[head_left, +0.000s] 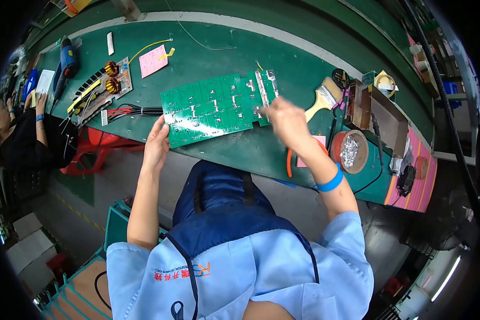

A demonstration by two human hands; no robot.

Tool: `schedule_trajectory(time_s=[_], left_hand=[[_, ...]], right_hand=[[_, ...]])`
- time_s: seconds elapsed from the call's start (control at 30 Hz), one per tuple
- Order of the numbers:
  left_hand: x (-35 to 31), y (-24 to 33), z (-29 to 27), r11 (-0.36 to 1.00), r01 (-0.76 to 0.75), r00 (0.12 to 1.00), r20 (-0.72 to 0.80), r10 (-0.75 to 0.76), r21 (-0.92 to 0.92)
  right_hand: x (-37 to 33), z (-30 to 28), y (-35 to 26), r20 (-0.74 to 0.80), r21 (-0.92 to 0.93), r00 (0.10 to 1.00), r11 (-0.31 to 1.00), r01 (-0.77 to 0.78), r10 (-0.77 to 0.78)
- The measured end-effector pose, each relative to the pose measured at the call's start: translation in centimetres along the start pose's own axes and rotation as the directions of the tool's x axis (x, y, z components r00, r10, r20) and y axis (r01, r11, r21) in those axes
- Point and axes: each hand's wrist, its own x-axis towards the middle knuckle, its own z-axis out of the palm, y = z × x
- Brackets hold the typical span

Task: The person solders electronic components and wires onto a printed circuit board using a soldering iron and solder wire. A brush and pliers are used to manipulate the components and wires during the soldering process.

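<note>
A large green circuit board (210, 110) with silvery solder spots is held tilted over the green table. My left hand (157, 140) grips its left edge, thumb on the upper face and the other fingers underneath. At the board's right end, beside a long silvery strip (262, 89), my right hand (288, 121) is closed with fingertips near the surface. What it pinches, if anything, is too blurred to tell. Black and red wires (136, 110) with a white connector (104, 117) come out at the board's left.
A second board with copper coils (112, 85) lies to the left, near a pink note (153, 61). On the right are a brush (325, 98), a red-rimmed bowl of silvery scraps (350, 150) and a metal tray (381, 120). Another person (29, 130) sits at the far left.
</note>
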Motion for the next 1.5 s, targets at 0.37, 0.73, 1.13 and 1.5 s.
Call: schedule_trajectory(time_s=[0.37, 0.73, 1.13, 1.5], left_hand=[[1.4, -1.1, -1.9, 0.973, 0.08, 0.986, 0.161, -0.045, -0.217], [2.3, -0.7, -2.0, 0.261, -0.261, 0.928, 0.168, 0.332, 0.929], [3.8, -1.1, -1.7, 0.292, -0.403, 0.867, 0.26, 0.426, 0.867], [3.1, -1.1, 0.4, 0.693, -0.421, 0.88, 0.08, 0.467, 0.585]], right_hand=[[-1.3, -2.0, 0.6, -0.033, 0.357, 0.992, 0.929, -0.099, 0.119], [-3.2, 0.0, 10.7, 0.245, 0.663, 0.693, 0.405, -0.63, 0.678], [-3.3, 1.0, 13.9, 0.111, -0.396, 0.966, 0.881, 0.258, -0.233], [3.9, -8.2, 4.1, -0.041, 0.894, 0.998, 0.449, 0.01, 0.058]])
